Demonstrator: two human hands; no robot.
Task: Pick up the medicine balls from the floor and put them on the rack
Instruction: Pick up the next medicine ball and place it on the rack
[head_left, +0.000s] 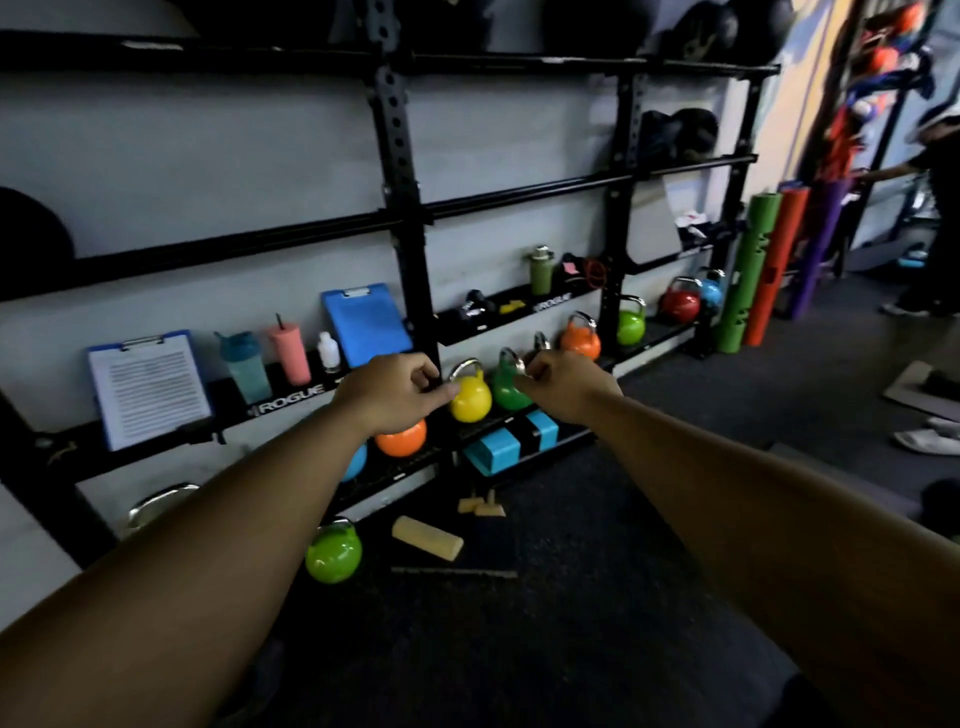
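Observation:
The black steel rack (395, 130) fills the wall ahead. Dark medicine balls (711, 26) sit on its top shelf, and another (685, 132) rests on the middle rail at right. At the left edge, part of a dark round ball (26, 234) shows. I see no medicine ball on the floor. Both my arms reach forward. My left hand (389, 389) has its fingers curled in with thumb against forefinger, in front of a yellow kettlebell (470, 397). My right hand (566, 384) is curled too, beside a green kettlebell (506, 387). Neither hand visibly holds anything.
Coloured kettlebells line the low shelf; a green one (332, 553) stands on the floor with foam pieces (428, 538). A blue block (511, 441) leans at the shelf edge. Clipboards (150, 387) and bottles stand on the ledge. Upright tubes (748, 270) and a person (940, 208) are at right.

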